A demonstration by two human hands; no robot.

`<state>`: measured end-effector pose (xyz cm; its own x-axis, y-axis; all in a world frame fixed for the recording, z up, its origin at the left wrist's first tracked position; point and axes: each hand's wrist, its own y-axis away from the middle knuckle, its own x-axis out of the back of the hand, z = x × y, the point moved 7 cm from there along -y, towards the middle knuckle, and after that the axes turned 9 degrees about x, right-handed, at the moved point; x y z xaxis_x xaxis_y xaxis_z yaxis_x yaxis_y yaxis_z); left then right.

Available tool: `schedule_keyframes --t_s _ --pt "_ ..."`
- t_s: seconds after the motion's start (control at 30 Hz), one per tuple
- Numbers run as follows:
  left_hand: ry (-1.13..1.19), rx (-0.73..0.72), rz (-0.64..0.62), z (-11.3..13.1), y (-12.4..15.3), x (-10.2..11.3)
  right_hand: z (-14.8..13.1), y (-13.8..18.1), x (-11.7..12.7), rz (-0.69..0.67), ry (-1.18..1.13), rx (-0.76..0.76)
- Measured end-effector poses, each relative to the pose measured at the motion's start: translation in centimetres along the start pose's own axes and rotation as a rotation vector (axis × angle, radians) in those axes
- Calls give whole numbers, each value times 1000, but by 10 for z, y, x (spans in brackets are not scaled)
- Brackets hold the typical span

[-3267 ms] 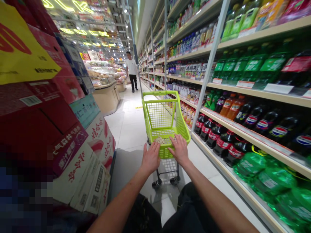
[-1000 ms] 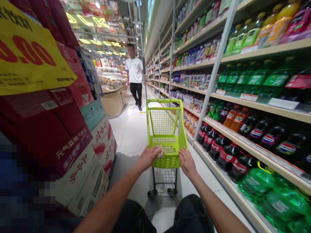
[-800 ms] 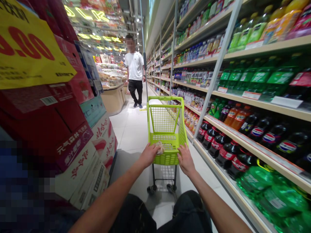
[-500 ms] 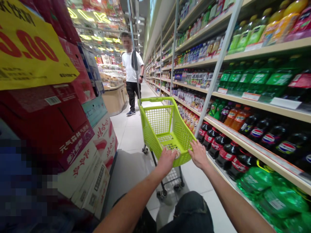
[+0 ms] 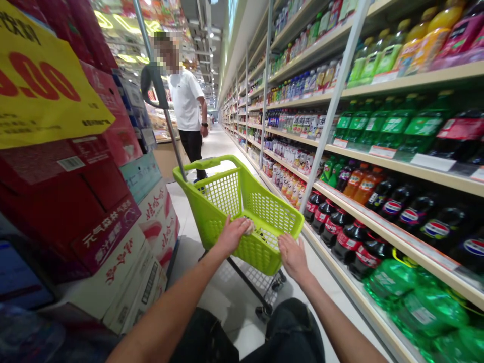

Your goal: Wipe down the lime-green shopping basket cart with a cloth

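Note:
In front of my knees stands a lime-green plastic shopping cart (image 5: 212, 222) with a perforated basket on a dark wheeled frame. My left hand (image 5: 234, 234) is closed over the near rim of the basket, fingers pointing inward. A small whitish thing beside those fingertips is too unclear to name. At the near right corner, my right hand (image 5: 292, 254) has its fingers bent over the same rim, the thumb sticking up. A metal pole (image 5: 172, 136) with a grey piece rises at the cart's far left corner.
Shelves of drink bottles (image 5: 412, 121) line the right side, with large green bottles (image 5: 416, 292) low down. Stacked drink cartons (image 5: 117, 262) and a yellow price sign (image 5: 49, 75) crowd the left. Beyond the cart, a person in a white shirt (image 5: 185, 101) stands in the aisle.
The cart's far end has swung left and looks nearer, with both my hands staying on its rim. The person in the white shirt appears closer and further left.

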<state>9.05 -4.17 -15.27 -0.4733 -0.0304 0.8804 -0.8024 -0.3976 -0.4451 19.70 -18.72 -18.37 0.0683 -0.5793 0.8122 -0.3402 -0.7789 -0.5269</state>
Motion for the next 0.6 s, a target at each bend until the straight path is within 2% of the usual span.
schedule_keyframes --t_s 0.1,0.17,0.23,0.3,0.37,0.4,0.47,0.53,0.6 --pt "11 -109 -52 17 2 -5 -21 -2 -6 36 43 47" --pt "-18 -119 -77 9 4 2 -19 -1 -8 25 86 54" --pt "-81 -23 -73 -25 3 22 -8 0 -7 -4 112 63" --pt "-157 141 14 -69 5 53 4 -1 -5 -29 118 69" --pt "-202 197 78 -94 9 75 11 -3 -2 -41 123 56" --pt "-210 190 92 -96 10 79 10 -5 -1 -36 129 44" --pt "-204 134 76 -86 12 73 4 -10 0 -15 140 41" --pt "-197 59 19 -67 13 59 -4 -17 -1 -12 135 60" --pt "-206 4 -48 -59 15 54 -6 -22 -4 -51 114 81"
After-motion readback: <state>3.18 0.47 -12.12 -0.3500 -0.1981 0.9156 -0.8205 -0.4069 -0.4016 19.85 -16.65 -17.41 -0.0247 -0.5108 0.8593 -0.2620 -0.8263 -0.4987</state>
